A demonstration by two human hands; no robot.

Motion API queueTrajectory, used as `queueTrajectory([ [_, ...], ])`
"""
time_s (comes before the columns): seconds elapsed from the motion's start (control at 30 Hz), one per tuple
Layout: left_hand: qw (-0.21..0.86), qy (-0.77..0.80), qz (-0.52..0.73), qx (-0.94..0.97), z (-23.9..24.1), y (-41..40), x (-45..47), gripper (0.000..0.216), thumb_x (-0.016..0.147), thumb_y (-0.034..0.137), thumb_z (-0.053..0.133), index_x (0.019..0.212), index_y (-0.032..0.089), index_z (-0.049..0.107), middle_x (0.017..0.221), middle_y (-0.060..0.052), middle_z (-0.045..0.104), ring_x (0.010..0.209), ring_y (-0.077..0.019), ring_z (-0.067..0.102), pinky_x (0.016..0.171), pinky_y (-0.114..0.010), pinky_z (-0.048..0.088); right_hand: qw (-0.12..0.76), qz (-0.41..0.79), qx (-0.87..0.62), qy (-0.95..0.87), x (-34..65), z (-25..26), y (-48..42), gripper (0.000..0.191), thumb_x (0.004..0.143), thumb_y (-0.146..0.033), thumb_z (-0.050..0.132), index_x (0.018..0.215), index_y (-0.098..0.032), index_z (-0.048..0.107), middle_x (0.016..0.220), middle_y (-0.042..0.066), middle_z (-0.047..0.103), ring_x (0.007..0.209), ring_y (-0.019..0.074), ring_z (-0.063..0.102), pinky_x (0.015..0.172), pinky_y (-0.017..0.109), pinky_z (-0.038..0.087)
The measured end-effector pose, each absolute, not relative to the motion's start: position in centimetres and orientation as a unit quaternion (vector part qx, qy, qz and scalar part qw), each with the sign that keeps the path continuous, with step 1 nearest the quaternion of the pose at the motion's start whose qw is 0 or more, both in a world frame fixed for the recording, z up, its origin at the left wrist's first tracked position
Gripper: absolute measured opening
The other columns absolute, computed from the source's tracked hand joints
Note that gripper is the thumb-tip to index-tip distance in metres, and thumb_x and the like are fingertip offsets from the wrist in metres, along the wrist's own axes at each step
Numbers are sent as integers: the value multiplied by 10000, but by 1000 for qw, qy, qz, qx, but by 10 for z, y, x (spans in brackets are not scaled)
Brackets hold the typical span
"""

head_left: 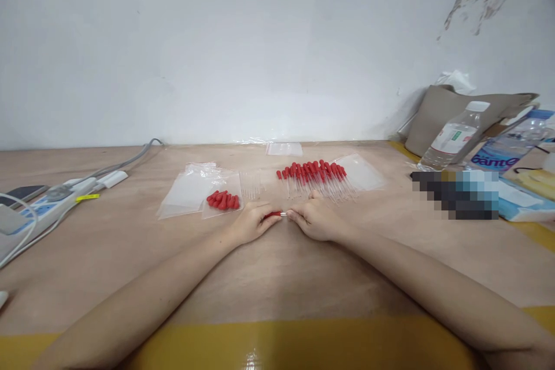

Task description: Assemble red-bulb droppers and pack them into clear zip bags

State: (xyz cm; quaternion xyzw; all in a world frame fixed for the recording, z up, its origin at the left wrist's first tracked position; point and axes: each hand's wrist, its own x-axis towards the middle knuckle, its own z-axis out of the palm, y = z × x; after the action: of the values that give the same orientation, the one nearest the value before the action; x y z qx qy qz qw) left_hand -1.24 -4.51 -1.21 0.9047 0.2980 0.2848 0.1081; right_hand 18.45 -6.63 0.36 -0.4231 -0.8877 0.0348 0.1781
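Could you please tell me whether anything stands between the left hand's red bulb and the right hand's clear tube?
Nothing visible does: the red bulb in the left hand and the clear tube in the right hand appear to meet.

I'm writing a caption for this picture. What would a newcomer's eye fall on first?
Probably the bright cluster of red-topped clear tubes, lying just beyond the right hand. Next, perhaps, the red bulb in the left hand, with a short clear piece showing between the two hands. A small heap of loose red bulbs, on or in a clear bag, stands out beyond the left hand.
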Motion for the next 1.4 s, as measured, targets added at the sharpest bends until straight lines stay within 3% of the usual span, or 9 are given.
queueTrajectory([
  [0.23, 107, 351, 331, 869, -12, -43, -22, 363, 784, 298, 558, 1122, 180, 501, 944, -60, 560, 830, -162, 545, 702, -265, 454, 189, 119, -452, -864, 197, 18, -64, 241, 798, -236, 442, 646, -185, 622, 603, -4, 623, 533, 108, 496, 624, 257, 323],
  [0.37, 123, 374, 307, 867, -13, -42, -25, 295, 784, 274, 545, 1059, 168, 528, 884, -49, 536, 742, -141, 532, 657, -257, 456, 235, 197, -551, -776, 208, 24, -44, 241, 764, -289, 468, 627, -173, 628, 570, 3, 615, 542, 118, 538, 525, 216, 342],
  [0.57, 144, 384, 278, 869, -14, -40, -23, 181, 796, 294, 520, 891, 160, 596, 850, -53, 554, 688, -135, 524, 647, -272, 449, 232, 76, -667, -703, 188, 24, -2, 333, 755, -369, 453, 518, -177, 587, 585, 41, 618, 599, 165, 569, 558, 253, 354],
  [0.8, 149, 375, 282, 870, -15, -38, -25, 185, 799, 308, 518, 864, 168, 619, 834, -52, 563, 709, -139, 534, 663, -274, 448, 192, -3, -724, -662, 158, 11, 25, 279, 771, -316, 430, 792, -149, 652, 829, 120, 659, 812, 238, 591, 737, 348, 343],
  [0.97, 148, 374, 274, 873, -16, -39, -24, 179, 802, 305, 511, 862, 171, 614, 837, -50, 559, 715, -143, 531, 668, -276, 439, 182, -22, -713, -676, 157, 5, 24, 381, 809, -418, 394, 798, -133, 646, 811, 129, 658, 805, 234, 591, 790, 383, 307],
  [1.1, 74, 409, 294, 861, -11, -40, -23, 169, 782, 316, 532, 833, 177, 613, 796, -48, 550, 764, -175, 521, 709, -303, 416, 199, 1, -673, -713, 146, 9, 20, 358, 821, -427, 391, 768, -177, 643, 797, 86, 660, 821, 208, 586, 792, 354, 325],
  [1.23, -17, 506, 306, 806, 10, -24, -45, 209, 780, 362, 502, 711, 180, 578, 698, -32, 520, 755, -194, 508, 711, -314, 396, 179, 39, -657, -731, 122, 11, 21, 291, 807, -359, 436, 844, -156, 641, 896, 123, 644, 893, 230, 577, 769, 333, 375],
  [1.33, 29, 538, 241, 807, 31, -4, -78, 223, 740, 387, 519, 684, 174, 553, 703, -22, 539, 735, -186, 519, 677, -293, 399, 173, 75, -662, -726, 106, 10, 26, 270, 793, -309, 466, 920, -132, 625, 984, 156, 618, 916, 249, 579, 713, 316, 421],
  [1.4, 80, 510, 200, 833, 43, 6, -98, 266, 711, 433, 546, 786, 178, 567, 807, -23, 566, 797, -185, 525, 708, -285, 403, 173, 87, -661, -725, 97, 8, 32, 272, 774, -249, 493, 988, -121, 601, 1027, 167, 603, 930, 250, 578, 711, 308, 435],
])
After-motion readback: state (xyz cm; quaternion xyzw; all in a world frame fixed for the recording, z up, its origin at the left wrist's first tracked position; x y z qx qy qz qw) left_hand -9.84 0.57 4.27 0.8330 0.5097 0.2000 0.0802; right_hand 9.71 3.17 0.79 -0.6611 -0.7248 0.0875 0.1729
